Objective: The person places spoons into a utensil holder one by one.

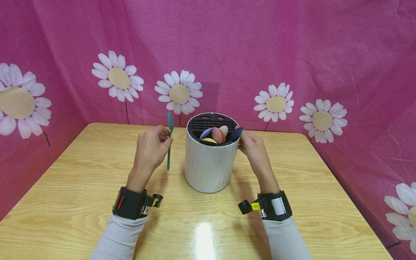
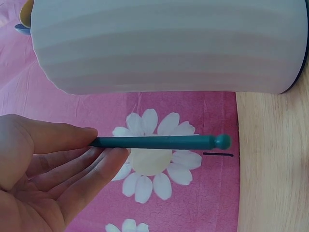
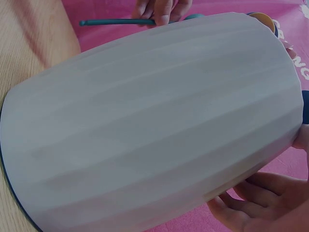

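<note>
My left hand [image 1: 151, 146] pinches a teal spoon [image 1: 170, 121] by its handle between thumb and fingers. The spoon stands upright, head up, left of a white ribbed utensil holder [image 1: 209, 166]; in the left wrist view its rounded handle end [image 2: 222, 141] points toward the table. My right hand [image 1: 253, 146] grips the holder at its right rim, thumb at the edge and fingers [image 3: 260, 193] against the outer wall. Beside that thumb a navy utensil head [image 1: 236, 134] leans out of the holder. Purple, pink [image 1: 216, 134], orange, white and yellow [image 1: 208, 141] heads crowd its front opening; their handles are hidden inside.
The holder's black top [image 1: 212, 124] has slots and two oval holes at the back. It stands on a light wooden table [image 1: 81, 202]. A pink cloth [image 1: 227, 43] with white daisies hangs behind and at both sides. Both wrists wear black straps with small cameras.
</note>
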The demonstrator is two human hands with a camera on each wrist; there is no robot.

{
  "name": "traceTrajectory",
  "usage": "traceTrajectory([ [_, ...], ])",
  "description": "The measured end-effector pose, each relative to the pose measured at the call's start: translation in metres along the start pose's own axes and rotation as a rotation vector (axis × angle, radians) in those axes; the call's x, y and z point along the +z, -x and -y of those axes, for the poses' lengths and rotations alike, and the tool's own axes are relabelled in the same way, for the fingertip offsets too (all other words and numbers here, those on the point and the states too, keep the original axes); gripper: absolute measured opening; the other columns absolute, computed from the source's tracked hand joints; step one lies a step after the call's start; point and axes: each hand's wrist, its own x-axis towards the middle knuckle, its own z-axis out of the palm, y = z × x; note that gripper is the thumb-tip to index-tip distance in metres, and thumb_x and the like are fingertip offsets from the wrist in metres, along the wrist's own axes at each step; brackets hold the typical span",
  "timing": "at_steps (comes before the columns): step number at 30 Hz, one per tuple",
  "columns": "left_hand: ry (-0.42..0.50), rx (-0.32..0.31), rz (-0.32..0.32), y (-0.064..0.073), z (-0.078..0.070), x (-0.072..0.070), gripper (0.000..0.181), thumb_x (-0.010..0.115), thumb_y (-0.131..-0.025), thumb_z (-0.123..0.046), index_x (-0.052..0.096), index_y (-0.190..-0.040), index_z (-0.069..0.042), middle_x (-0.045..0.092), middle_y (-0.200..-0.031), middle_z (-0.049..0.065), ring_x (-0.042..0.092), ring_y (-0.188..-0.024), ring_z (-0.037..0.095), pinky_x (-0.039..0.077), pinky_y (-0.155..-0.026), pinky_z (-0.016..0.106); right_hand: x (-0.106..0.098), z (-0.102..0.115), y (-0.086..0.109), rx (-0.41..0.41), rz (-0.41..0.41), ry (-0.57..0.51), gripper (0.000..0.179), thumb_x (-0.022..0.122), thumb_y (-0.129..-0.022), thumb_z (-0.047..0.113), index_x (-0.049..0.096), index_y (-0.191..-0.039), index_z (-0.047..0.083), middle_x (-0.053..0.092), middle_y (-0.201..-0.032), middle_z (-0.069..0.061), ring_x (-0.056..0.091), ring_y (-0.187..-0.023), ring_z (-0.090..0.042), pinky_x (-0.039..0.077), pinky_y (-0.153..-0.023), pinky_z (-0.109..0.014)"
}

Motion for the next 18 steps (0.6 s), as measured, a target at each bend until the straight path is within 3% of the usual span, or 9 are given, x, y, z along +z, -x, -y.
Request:
traceTrajectory([
  [18, 0.015, -0.007, -0.025, 0.0003, -0.0023, -0.0015, 0.011, 0.073, -0.082, -0.003, 0.069, -0.089, 0.004, 0.070, -0.075, 0.015, 0.067, -0.068, 0.024, 0.055, -0.061, 0.043, 0.0010, 0.0000, 0.0003, -0.002, -0.007, -0.003, 0.057, 0.053, -0.096, 0.053, 0.064, -0.127, 0.007, 0.062, -0.124, -0.009, 0.058, -0.111, -0.019, 0.044, -0.099, -0.041],
])
